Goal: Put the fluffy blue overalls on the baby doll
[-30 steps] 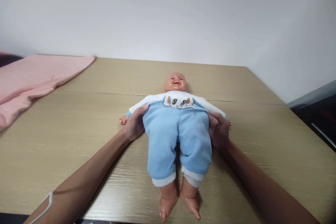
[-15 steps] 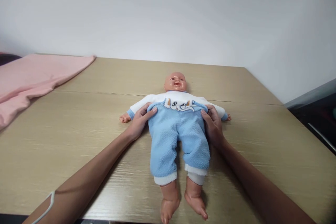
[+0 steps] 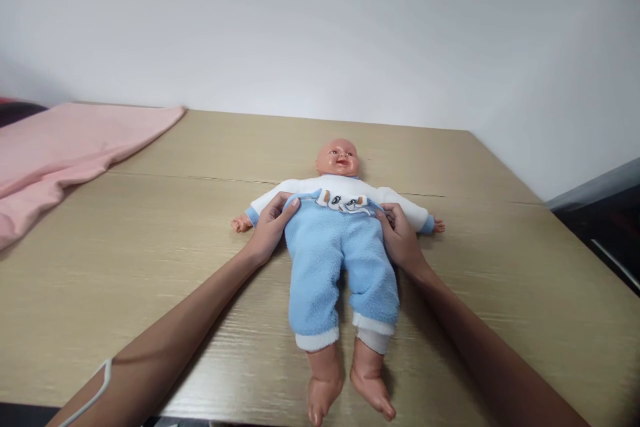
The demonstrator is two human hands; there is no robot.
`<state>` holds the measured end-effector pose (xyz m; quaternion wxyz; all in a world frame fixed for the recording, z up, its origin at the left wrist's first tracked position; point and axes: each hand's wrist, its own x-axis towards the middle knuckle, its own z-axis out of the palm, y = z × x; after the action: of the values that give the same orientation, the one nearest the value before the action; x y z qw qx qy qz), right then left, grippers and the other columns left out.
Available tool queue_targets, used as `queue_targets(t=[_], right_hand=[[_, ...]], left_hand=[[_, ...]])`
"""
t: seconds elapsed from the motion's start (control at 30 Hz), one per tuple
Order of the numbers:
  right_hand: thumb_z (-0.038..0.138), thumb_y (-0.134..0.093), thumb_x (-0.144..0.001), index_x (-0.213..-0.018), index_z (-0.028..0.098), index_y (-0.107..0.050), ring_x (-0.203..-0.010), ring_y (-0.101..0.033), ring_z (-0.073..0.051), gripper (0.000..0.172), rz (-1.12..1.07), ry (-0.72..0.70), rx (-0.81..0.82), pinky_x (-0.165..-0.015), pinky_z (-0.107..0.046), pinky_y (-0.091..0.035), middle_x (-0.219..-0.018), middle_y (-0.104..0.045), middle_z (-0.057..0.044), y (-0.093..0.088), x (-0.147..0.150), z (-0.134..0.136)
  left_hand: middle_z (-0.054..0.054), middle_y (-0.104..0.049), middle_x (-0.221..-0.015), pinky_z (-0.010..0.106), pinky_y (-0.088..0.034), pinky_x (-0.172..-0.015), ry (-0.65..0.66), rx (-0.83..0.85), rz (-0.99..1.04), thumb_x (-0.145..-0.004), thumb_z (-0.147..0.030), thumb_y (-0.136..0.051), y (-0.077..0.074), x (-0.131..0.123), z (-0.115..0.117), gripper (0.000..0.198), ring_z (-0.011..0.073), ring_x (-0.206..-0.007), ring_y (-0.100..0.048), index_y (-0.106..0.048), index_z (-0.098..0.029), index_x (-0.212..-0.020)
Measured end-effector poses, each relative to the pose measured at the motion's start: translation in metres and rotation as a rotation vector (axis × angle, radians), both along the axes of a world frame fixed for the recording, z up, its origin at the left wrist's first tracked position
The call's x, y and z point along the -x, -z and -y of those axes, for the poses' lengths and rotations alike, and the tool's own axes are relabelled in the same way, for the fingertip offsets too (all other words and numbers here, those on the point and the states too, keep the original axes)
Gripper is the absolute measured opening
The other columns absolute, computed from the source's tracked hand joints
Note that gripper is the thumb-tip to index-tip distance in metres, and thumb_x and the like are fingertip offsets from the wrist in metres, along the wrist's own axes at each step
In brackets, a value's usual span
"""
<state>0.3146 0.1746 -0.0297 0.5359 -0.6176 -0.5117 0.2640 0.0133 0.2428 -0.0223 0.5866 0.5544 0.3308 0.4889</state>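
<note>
A baby doll [image 3: 338, 159] lies on its back, head toward the wall and bare feet toward me. It wears a white long-sleeved top [image 3: 295, 188] with blue cuffs and fluffy light-blue pants [image 3: 320, 267] with white hems. An animal face with eyes shows at the waist. My left hand [image 3: 273, 223] pinches the pants' waistband at the left side, thumb on top. At the right side, my right hand [image 3: 400, 233] grips the same waistband; its fingertips are partly hidden by the cloth.
The wooden table [image 3: 175, 293] has a seam running across it behind the doll's shoulders. A pink cloth [image 3: 90, 140] lies at the far left. Behind rises a pale wall [image 3: 320, 33]. A white cord [image 3: 93, 393] crosses my left forearm. Something dark [image 3: 610, 227] stands beyond the right edge.
My right hand has shifted a little inward with the waistband, which now sits narrower at that side. The left hand keeps its hold. The whole view has shifted slightly.
</note>
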Motion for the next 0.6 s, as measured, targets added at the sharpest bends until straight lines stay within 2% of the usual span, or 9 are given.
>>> queue_targets(t=[0.13, 0.23, 0.33, 0.4, 0.43, 0.5, 0.6], right_hand=[[0.055, -0.069, -0.094, -0.105, 0.025, -0.065, -0.090, -0.064, -0.029, 0.033, 0.091, 0.078, 0.000, -0.094, -0.047, -0.053, -0.094, -0.071, -0.006, -0.001, -0.009, 0.004], [0.047, -0.070, -0.091, -0.104, 0.025, -0.066, -0.088, -0.061, -0.028, 0.026, 0.139, 0.106, -0.019, -0.092, -0.047, -0.052, -0.095, -0.070, -0.006, -0.011, -0.008, 0.006], [0.033, -0.070, -0.090, -0.110, 0.026, -0.069, -0.097, -0.060, -0.030, 0.021, 0.299, 0.154, -0.106, -0.100, -0.051, -0.048, -0.106, -0.071, -0.009, -0.036, 0.006, 0.010], [0.029, -0.066, -0.095, -0.116, 0.026, -0.068, -0.102, -0.061, -0.031, 0.021, 0.422, 0.156, -0.178, -0.103, -0.052, -0.047, -0.114, -0.070, -0.010, -0.060, 0.023, 0.008], [0.029, -0.064, -0.098, -0.117, 0.027, -0.067, -0.103, -0.062, -0.031, 0.019, 0.443, 0.096, -0.202, -0.101, -0.051, -0.048, -0.116, -0.070, -0.011, -0.072, 0.034, 0.004], [0.031, -0.063, -0.104, -0.112, 0.027, -0.067, -0.104, -0.064, -0.031, 0.010, 0.485, -0.117, -0.228, -0.100, -0.048, -0.051, -0.115, -0.072, -0.011, -0.094, 0.055, -0.012], [0.027, -0.063, -0.104, -0.102, 0.024, -0.068, -0.116, -0.064, -0.034, 0.007, 0.655, -0.336, -0.224, -0.111, -0.050, -0.046, -0.113, -0.075, -0.012, -0.119, 0.086, -0.054]], left_hand=[[0.001, -0.067, -0.099, 0.029, -0.042, -0.087, -0.043, 0.014, 0.043, -0.099, -0.058, -0.081, 0.003, 0.002, -0.001, 0.037, 0.0193, -0.093, -0.056, -0.071, -0.023, -0.104], [0.000, -0.067, -0.098, 0.028, -0.043, -0.086, -0.080, 0.005, 0.105, -0.098, -0.056, -0.082, 0.003, 0.002, 0.000, 0.036, 0.0186, -0.092, -0.056, -0.069, -0.023, -0.101], [0.000, -0.063, -0.093, 0.028, -0.045, -0.086, -0.199, -0.082, 0.101, -0.097, -0.057, -0.083, 0.000, 0.000, 0.003, 0.036, 0.0186, -0.090, -0.055, -0.071, -0.023, -0.097], [0.000, -0.062, -0.090, 0.029, -0.046, -0.084, -0.267, -0.130, 0.088, -0.097, -0.060, -0.083, -0.002, -0.001, 0.005, 0.038, 0.0191, -0.088, -0.054, -0.071, -0.023, -0.095], [0.000, -0.062, -0.090, 0.030, -0.046, -0.083, -0.281, -0.141, 0.086, -0.097, -0.061, -0.082, -0.003, -0.001, 0.005, 0.040, 0.0194, -0.087, -0.054, -0.071, -0.023, -0.094], [0.000, -0.062, -0.090, 0.030, -0.045, -0.082, -0.288, -0.145, 0.091, -0.097, -0.063, -0.081, -0.005, -0.002, 0.007, 0.041, 0.0196, -0.087, -0.054, -0.070, -0.024, -0.096], [0.000, -0.062, -0.091, 0.030, -0.044, -0.083, -0.304, -0.167, 0.095, -0.098, -0.062, -0.081, -0.006, -0.003, 0.009, 0.040, 0.0190, -0.087, -0.053, -0.069, -0.025, -0.097]])
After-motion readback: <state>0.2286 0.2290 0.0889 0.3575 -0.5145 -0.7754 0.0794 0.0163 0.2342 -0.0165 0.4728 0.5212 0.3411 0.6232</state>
